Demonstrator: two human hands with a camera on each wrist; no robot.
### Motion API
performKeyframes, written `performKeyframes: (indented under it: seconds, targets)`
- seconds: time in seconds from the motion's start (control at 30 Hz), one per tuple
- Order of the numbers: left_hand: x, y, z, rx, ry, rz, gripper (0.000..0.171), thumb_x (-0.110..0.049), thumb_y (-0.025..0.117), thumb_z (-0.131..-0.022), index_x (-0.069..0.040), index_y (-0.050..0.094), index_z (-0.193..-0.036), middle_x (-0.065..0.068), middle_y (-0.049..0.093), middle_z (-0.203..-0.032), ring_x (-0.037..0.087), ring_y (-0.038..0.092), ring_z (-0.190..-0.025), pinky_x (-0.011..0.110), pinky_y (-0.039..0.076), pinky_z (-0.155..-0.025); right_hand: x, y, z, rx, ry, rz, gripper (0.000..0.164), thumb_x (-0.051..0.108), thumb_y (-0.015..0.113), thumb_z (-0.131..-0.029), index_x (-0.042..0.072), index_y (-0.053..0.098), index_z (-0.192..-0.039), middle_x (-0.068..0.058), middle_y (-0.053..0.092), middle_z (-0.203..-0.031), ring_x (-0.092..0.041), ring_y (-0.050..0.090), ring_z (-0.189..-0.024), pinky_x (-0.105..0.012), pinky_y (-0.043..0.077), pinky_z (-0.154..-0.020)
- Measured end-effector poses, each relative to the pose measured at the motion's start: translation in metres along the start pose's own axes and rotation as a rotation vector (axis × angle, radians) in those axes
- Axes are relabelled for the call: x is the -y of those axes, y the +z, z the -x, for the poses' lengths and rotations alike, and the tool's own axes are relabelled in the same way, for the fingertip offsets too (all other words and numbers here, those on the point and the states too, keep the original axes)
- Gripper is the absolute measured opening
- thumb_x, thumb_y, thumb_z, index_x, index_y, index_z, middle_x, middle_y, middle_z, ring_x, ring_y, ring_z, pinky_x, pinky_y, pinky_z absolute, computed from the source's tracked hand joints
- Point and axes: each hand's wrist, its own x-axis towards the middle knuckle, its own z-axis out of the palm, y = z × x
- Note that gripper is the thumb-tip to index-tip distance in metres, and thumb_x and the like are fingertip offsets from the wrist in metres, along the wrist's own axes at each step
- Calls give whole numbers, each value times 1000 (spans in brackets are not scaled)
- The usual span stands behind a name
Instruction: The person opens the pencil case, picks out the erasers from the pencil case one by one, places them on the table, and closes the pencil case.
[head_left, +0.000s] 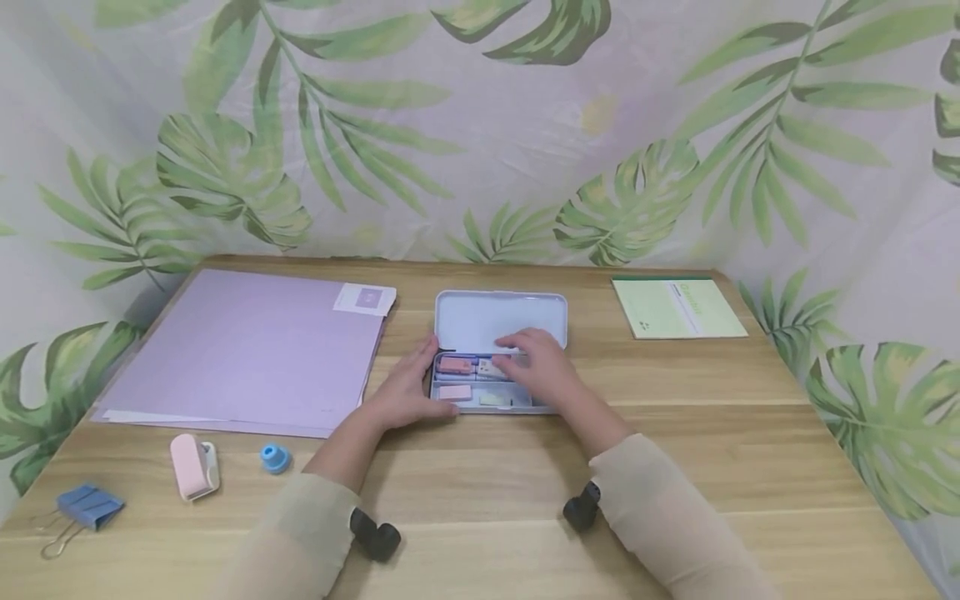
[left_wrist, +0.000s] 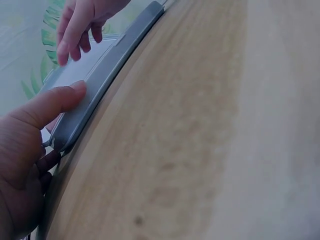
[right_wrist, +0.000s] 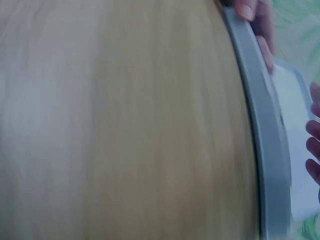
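Observation:
A pale blue pencil case (head_left: 472, 321) lies on the table with its lid raised at the back. My left hand (head_left: 405, 390) holds its left end, the thumb (left_wrist: 70, 97) against the front wall and the fingers around the side. Above the right part of the case is my right hand (head_left: 546, 368), its fingers loosely bent and nothing visible in them. Inside sit a pink eraser (head_left: 454, 392), a coral-coloured block (head_left: 453, 365), a small white block (head_left: 487, 367) and a pale green piece (head_left: 493, 400). The right hand hides the case's right compartments.
Large purple folder (head_left: 255, 350) at the left, with a white label. Nearer stand a pink-and-white hole punch or stapler (head_left: 192, 467), a small blue cap-like piece (head_left: 275, 457) and a blue binder clip (head_left: 90, 506). A light green notebook (head_left: 678, 308) lies at the back right.

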Motion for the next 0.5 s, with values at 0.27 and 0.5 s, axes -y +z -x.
performKeyframes:
  seconds: [0.27,0.5]
  targets:
    - [-1,-2,3,32,4,12,124,-44,85,-69,-5,8,-158,15,6,-166,39,9,-152,56,14,-122,19,24,-14,109,-47,179,40,47,71,-85,16,75,-110,-3,67,-108,-22,58,-106,-40,46,-96]
    - [-1,-2,3,9,16,17,122,-42,86,-69,-4,11,-157,16,9,-165,40,12,-151,57,15,-122,26,31,-19,99,-1,194,34,41,74,-84,16,75,-106,-2,68,-104,-23,57,-105,-42,45,-93]
